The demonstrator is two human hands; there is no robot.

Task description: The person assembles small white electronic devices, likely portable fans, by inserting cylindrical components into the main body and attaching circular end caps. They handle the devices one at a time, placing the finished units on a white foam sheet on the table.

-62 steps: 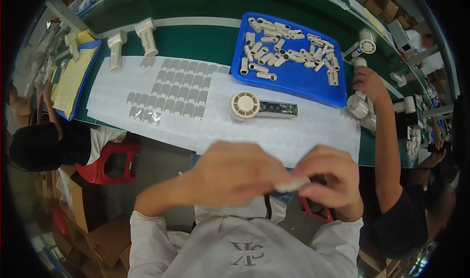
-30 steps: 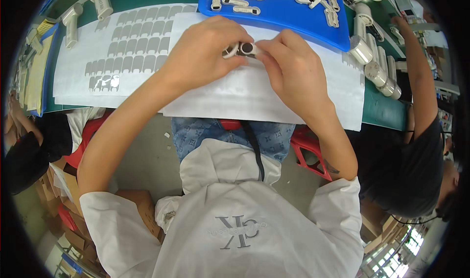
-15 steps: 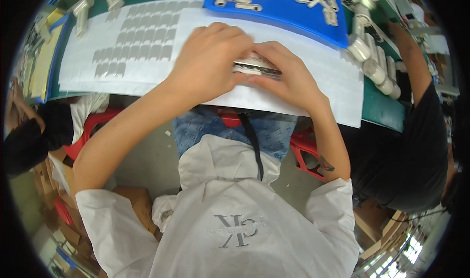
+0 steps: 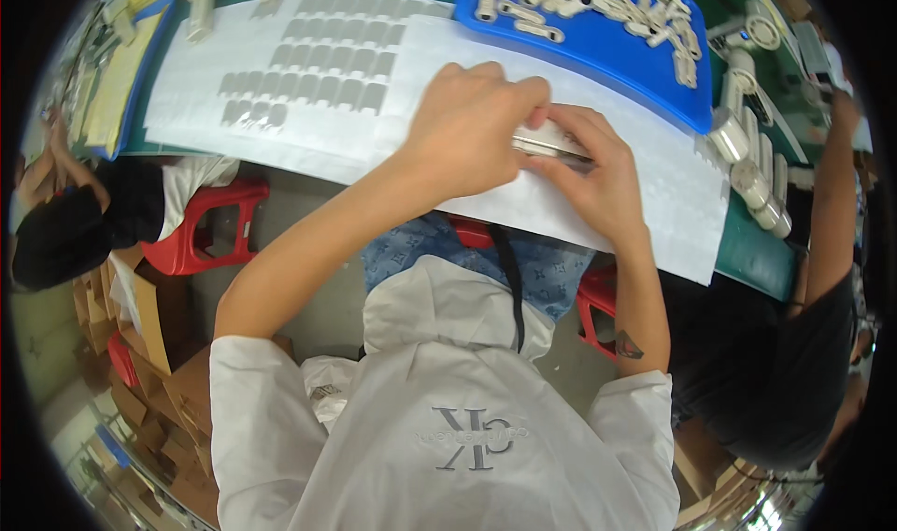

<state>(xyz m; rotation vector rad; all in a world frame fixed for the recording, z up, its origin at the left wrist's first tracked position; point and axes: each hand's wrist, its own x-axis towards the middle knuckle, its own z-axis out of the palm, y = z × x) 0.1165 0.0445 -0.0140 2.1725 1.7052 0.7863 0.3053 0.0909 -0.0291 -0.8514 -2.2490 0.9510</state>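
Spanning the bench in front of you, a green table top (image 4: 747, 251) carries a long white backing sheet (image 4: 654, 185), widest thing on it. On the sheet's left part sit rows of grey rectangular stickers (image 4: 322, 64), some slots at the lower left ragged or partly lifted. Upper right, a blue tray (image 4: 645, 64) holds a loose heap of small pale cylindrical parts (image 4: 598, 3); its top edge is cut off by the frame. Far left, a blue-edged flat holder with yellow sheets (image 4: 117, 73) lies bent by the lens rim. Right of the tray, several silver cylinders (image 4: 747, 166) stand in a line beside another person's forearm (image 4: 827, 194). Under the table edge a red stool (image 4: 210, 227) shows on the left

Hard to read: the piece you hold is mostly covered by your own knuckles; only a short silver, flat-sided stretch shows, so its full shape cannot be told

Your left hand (image 4: 467, 124) curls closed over the silver part (image 4: 547, 145), fingers wrapped down on its left end. Your right hand (image 4: 598, 180) pinches the right end, thumb and forefingers closed on it, the rest folded. The part sits just above the white sheet, near its middle, below the tray
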